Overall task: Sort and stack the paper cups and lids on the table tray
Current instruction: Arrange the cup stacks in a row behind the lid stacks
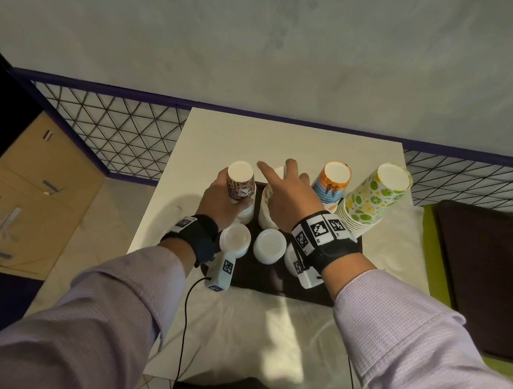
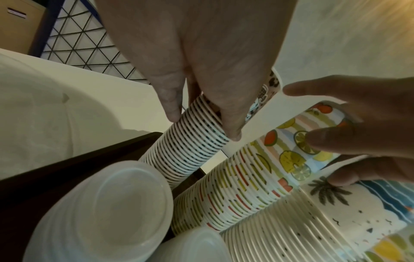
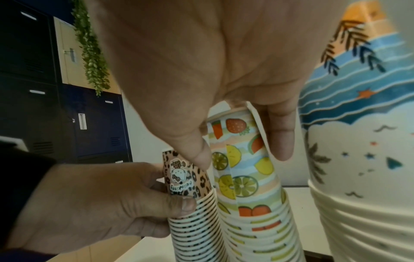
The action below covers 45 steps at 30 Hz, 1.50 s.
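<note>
Several stacks of upturned paper cups stand on a dark tray. My left hand grips the leopard-print stack just below its top cup, thumb in front. My right hand sits over the fruit-print stack, with thumb and fingers round its top cup and the index finger stretched out. To the right stand a beach-print stack and a lime-print stack. White lid stacks stand at the tray's front; my right wrist partly hides a third.
The tray lies on a small white table with a white cloth at the near side. A wire mesh fence runs behind it, a tan cabinet stands at the left, and a dark pad on a green surface lies at the right.
</note>
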{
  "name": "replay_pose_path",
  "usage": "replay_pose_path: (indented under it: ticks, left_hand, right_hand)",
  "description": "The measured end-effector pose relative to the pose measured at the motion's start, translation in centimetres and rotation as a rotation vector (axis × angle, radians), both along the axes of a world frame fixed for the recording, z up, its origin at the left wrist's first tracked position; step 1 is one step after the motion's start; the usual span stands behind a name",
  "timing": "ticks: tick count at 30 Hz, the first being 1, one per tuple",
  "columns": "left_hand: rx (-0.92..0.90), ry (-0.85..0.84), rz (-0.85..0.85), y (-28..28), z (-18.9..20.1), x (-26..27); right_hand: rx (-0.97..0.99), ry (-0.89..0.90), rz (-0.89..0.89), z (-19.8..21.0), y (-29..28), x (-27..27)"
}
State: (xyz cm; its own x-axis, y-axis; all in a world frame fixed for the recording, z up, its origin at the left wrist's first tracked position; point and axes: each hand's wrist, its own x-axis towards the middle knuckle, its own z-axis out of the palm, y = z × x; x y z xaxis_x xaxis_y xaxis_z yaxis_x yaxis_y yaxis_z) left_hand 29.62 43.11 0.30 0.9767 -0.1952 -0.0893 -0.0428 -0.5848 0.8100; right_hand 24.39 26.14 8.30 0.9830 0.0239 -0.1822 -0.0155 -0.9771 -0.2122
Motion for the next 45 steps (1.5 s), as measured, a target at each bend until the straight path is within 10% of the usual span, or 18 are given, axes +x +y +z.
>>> replay_pose_path:
  ticks: [11,23,45]
  left_hand:
    - [-0.029,0.192,0.251,2.3,-2.2,-4.4]
    - [0.222,0.341,0.161,2.4,-4.8,-6.7]
    - [0.266,0.310,0.135,2.6,-5.3,-6.6]
  right_hand:
    - [0.200,-0.572,-0.033,-0.3,0.3,-7.0]
    - [-0.064,0.099,-0.004,-9.3,1.3,-10.6]
    - [-0.046,0.197,-0.026,-10.1,1.7,-10.8]
